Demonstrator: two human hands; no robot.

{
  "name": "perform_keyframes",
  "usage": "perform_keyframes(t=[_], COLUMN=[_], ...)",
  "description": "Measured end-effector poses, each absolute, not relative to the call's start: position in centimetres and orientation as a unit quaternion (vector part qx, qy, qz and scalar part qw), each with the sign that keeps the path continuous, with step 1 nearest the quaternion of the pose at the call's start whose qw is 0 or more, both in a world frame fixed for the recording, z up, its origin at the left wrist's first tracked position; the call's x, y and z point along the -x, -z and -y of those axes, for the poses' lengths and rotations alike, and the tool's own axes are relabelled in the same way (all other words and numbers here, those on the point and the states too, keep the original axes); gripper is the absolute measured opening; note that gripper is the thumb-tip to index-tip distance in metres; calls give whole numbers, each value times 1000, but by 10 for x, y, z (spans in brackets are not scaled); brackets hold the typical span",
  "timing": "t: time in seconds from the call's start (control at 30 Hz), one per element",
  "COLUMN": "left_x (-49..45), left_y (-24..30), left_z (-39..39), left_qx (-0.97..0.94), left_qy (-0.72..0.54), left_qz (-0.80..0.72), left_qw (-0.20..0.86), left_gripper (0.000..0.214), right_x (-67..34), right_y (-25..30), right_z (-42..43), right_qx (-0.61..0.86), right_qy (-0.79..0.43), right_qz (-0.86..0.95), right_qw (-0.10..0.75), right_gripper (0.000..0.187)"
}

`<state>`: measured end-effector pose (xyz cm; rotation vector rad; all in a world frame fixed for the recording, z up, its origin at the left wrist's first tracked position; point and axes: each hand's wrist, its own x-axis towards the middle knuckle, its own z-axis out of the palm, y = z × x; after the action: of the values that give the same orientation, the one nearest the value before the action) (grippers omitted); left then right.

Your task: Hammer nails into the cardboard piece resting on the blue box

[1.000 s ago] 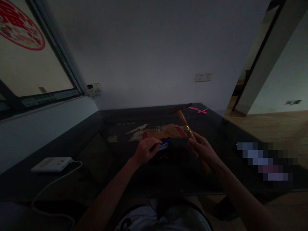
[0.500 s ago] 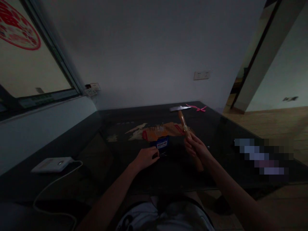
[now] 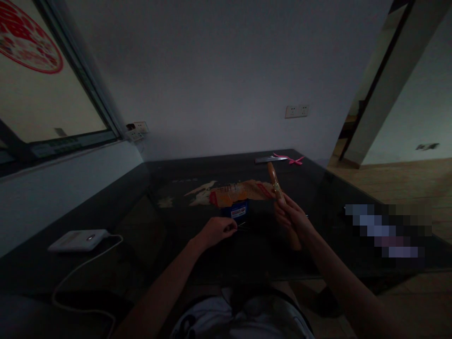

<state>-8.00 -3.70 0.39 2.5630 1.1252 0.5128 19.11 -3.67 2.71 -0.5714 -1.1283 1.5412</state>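
My right hand is wrapped around the wooden handle of a hammer. The hammer stands nearly upright with its metal head at the top. My left hand rests low over the dark table, fingers curled and fingertips pinched at a thin, shiny nail. Other thin metal pieces lie by those fingertips, too dim to separate. Just beyond is a blue box with a white label. Behind and partly over it lies a crumpled orange-brown piece of packaging with red ends and dark thin marks.
A white power bank with a cable lies at the left of the black table. Pink ribbon lies at the back edge. A blurred-out object lies at the right. Pale patches show left of the packaging.
My left fingertips have shifted slightly right, to the thin metal pieces, and are pinched there. The hammer in my right hand has moved a little to the right.
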Motion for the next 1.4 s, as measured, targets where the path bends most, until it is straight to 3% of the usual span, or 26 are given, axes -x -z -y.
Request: perform_keyframes(t=[0.6, 0.93, 1.07, 1.27, 1.4], left_x=[69, 68, 65, 61, 57], left_y=[-7, -24, -50, -92, -91], left_z=[42, 44, 34, -20, -58], left_qx=[-751, -749, -737, -710, -738], left_qy=[-391, -411, -461, -530, -508], left_qz=[-341, -311, -333, -390, -417], left_qw=[408, 417, 365, 250, 151], left_gripper=[19, 27, 17, 22, 18], right_x=[-189, -190, -189, -187, -186], right_y=[-30, -27, -29, -31, -30], right_z=[39, 38, 39, 41, 41], right_qx=[255, 261, 266, 281, 272], right_qy=[-640, -636, -633, -625, -629], right_qz=[476, 478, 483, 489, 491], right_qw=[547, 546, 544, 540, 537], right_gripper=[23, 23, 23, 25, 28])
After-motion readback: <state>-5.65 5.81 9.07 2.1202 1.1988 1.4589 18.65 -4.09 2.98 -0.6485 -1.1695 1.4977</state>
